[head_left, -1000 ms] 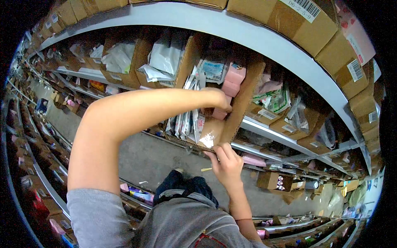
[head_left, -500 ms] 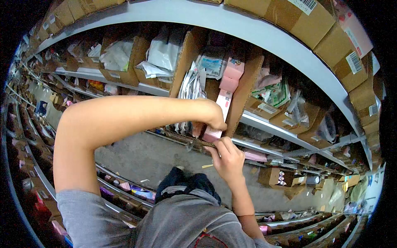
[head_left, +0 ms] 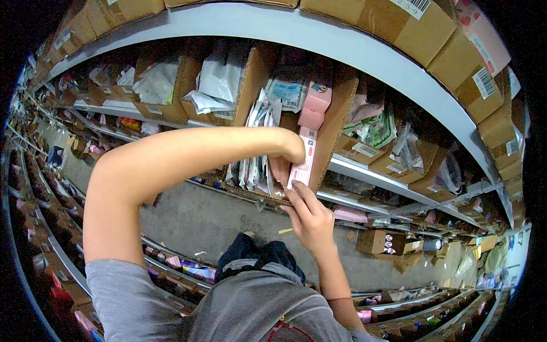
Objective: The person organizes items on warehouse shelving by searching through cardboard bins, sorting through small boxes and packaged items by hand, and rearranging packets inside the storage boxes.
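From where I stand, the news is at the right hand [head_left: 314,226]: half a second ago its fingers were at the bin's front edge, and now the fingertips have gone over onto the lower end of the pale carton [head_left: 303,170]. The carton itself has rolled a little, so its printed side faces up more fully and the pink end no longer shows. So both hands are at one carton now, lying lengthwise in the bin [head_left: 336,122] at the centre of the frame. The left hand [head_left: 289,147] lies along its left side, fingers pointing down (the wrist hides most of them), so I can't tell if that grip is grasping it. The right grip rests fingertips on the carton, thumb apart; whether it also pinches the cardboard, I can't say.

Room is tight. The bin's wall runs just right of the carton, silver packs [head_left: 249,175] crowd the left, and pink boxes [head_left: 314,105] stand above its far end. The shelf beam [head_left: 342,40] arches across the top. The freest way looks downward in the frame, over the front edge, above the aisle floor [head_left: 205,214].
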`<control>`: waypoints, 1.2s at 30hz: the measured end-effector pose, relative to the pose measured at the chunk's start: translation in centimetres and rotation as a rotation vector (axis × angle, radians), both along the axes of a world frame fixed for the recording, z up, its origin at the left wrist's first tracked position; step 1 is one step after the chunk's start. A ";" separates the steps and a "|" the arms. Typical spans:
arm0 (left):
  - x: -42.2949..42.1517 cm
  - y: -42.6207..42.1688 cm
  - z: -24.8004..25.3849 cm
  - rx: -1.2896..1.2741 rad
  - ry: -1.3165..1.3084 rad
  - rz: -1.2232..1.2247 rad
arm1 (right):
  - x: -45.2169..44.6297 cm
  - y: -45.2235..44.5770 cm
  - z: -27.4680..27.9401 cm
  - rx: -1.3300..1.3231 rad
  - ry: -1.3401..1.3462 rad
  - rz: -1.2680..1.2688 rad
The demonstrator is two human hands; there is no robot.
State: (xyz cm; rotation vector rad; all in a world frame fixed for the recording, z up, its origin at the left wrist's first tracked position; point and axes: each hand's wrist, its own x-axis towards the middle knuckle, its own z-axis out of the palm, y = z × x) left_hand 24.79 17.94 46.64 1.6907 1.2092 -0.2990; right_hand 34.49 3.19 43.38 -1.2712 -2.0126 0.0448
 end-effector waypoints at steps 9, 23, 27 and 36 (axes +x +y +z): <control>1.0 6.2 2.8 1.004 -0.078 0.072 | 0.4 0.1 0.4 -0.052 -0.088 0.033; 3.0 8.5 4.1 0.402 -0.216 0.288 | 0.3 0.1 0.4 -0.058 -0.050 0.024; 2.1 6.1 5.8 0.324 -0.112 0.184 | 0.3 0.1 0.3 -0.038 -0.031 0.037; -3.0 -4.2 7.1 0.726 -0.017 -0.050 | 0.6 0.4 -0.1 -0.010 -0.056 0.051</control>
